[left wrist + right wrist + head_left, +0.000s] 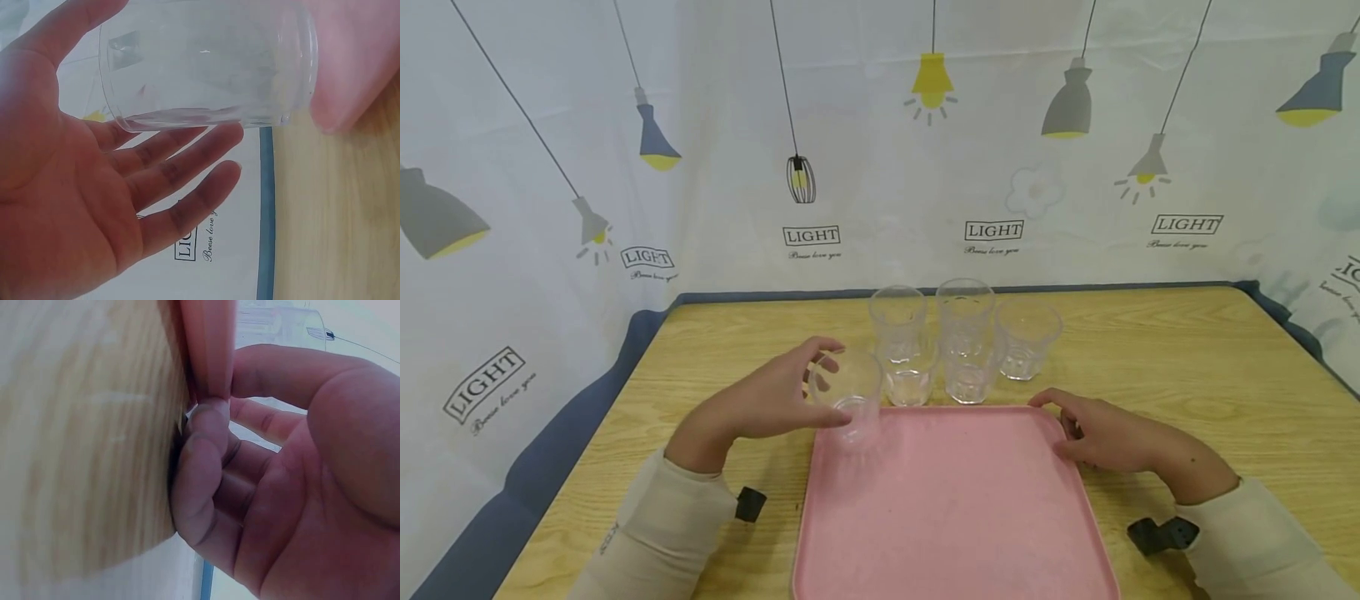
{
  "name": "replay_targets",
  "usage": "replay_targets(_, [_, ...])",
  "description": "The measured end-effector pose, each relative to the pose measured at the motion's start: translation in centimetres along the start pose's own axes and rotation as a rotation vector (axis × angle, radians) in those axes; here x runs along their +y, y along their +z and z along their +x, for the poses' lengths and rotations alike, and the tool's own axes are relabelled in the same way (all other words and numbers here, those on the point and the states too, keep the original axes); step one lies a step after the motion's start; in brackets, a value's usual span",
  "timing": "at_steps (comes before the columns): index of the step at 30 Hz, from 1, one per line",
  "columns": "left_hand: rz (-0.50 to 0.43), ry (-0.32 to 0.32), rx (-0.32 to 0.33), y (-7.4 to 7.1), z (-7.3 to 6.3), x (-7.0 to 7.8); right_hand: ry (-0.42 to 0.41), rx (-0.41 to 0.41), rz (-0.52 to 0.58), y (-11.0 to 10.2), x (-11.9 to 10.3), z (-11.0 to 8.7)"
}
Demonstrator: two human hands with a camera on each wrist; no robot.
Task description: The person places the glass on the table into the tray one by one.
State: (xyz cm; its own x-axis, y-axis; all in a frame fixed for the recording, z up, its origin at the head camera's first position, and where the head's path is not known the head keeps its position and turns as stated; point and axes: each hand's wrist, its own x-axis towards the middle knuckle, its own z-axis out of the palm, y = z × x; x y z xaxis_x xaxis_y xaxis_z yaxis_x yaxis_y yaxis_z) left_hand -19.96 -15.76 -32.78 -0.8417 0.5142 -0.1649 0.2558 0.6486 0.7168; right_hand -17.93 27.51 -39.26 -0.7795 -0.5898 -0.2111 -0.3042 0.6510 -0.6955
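Judging by how things lie, the work looks to be in an early stage; one clear glass (861,385) is at the far left corner of the pink tray (955,508), held between the thumb and fingers of the left hand (769,393); the right hand (1111,435) pinches the tray's far right corner between thumb and fingers; the other glasses (970,371) stand bunched on the wooden table (1210,392) just beyond the tray's far edge, so most of the handling seems left to do, if they too belong on the tray; whether the held glass bears on the tray or hangs just above it, I cannot tell; the bunched glasses overlap and show through one another, so their count is uncertain; the tray's near edge is cut off, and its far right corner is partly hidden by fingers.
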Motion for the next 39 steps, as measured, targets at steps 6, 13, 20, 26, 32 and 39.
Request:
replay_targets(6, [-0.009, 0.004, -0.020, 0.03, -0.02, -0.14, -0.009, -0.001, -0.005, -0.03, 0.06, 0.03])
replay_targets(13, [-0.014, 0.036, -0.052, 0.01, -0.13, 0.13, 0.000, -0.007, -0.007, -0.12, -0.24, 0.02])
replay_targets(20, [-0.024, 0.059, -0.067, 0.00, -0.19, 0.10, 0.014, -0.007, -0.004, -0.17, -0.48, -0.01])
replay_targets(26, [-0.037, 0.064, -0.094, 0.10, -0.18, -0.02, 0.013, -0.009, -0.002, -0.13, -0.42, -0.02])
replay_targets(32, [-0.044, 0.071, -0.118, 0.18, -0.14, -0.11, 0.011, -0.009, -0.006, -0.09, -0.31, -0.04])
replay_targets(39, [-0.028, 0.071, -0.137, 0.18, -0.02, -0.35, 0.018, -0.001, -0.006, -0.09, -0.49, -0.11])
